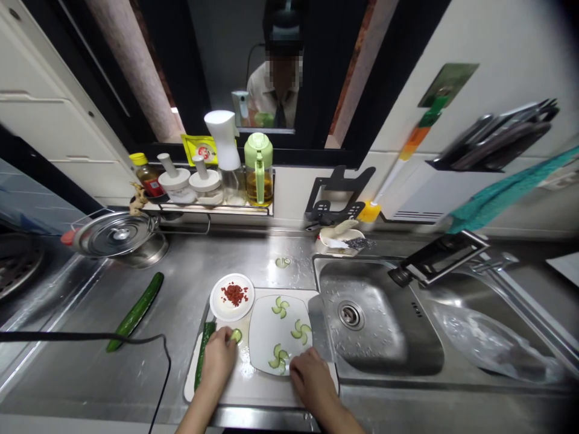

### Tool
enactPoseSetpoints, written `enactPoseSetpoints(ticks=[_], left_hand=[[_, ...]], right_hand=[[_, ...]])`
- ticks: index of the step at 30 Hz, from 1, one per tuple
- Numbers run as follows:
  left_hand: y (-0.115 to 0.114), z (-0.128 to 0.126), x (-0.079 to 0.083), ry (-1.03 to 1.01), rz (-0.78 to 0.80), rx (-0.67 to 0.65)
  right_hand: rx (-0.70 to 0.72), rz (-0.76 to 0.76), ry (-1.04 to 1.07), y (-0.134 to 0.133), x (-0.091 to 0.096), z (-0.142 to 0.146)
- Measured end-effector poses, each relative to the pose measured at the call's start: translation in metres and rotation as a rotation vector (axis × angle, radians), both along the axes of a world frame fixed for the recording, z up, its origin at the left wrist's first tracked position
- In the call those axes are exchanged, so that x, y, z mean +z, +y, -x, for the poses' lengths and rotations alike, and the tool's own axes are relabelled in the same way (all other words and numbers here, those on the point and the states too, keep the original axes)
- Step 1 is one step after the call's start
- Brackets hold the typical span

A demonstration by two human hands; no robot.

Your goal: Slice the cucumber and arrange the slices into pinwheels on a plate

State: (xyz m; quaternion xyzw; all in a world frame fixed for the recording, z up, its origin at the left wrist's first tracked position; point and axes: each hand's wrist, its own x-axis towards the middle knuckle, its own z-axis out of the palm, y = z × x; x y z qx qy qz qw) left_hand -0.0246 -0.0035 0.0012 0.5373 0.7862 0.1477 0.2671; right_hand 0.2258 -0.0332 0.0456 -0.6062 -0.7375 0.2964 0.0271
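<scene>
My left hand [219, 354] is over the left part of a white cutting board [253, 395], its fingers pinched at a small stack of cucumber slices [236, 336]. Beside that hand, along the board's left edge, lies a cut length of cucumber [199, 364], partly hidden by the hand. A square white plate [265, 331] rests on the board and carries three pinwheels of curved cucumber slices [280, 307]. My right hand [312, 377] is at the plate's lower right corner, fingers curled against its rim. A round white dish [221, 306] with chopped red bits [235, 294] sits behind my left hand.
A whole cucumber [138, 310] and a black cable [165, 361] are on the left. Behind stand a lidded pot [145, 250] and a shelf of bottles and jars [217, 208]. Cucumber scraps [283, 263] lie behind the board. To the right is the sink [380, 337].
</scene>
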Motion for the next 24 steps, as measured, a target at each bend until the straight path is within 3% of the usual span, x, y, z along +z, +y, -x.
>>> enactPoseSetpoints(ticks=[11,17,20,24], left_hand=[[0.003,0.004,0.002,-0.167,-0.031,0.001],[0.001,0.001,0.011,-0.452,-0.017,0.014],[0.004,-0.006,0.02,-0.655,0.018,0.03],[0.008,-0.021,0.033,-0.915,0.092,0.079]], right_hand=[[-0.026,-0.031,0.095,0.003,-0.003,0.007],[-0.056,-0.069,0.294,0.023,-0.01,0.03],[-0.104,-0.048,0.47,0.037,-0.012,0.044],[-0.118,-0.011,0.535,0.052,-0.008,0.057]])
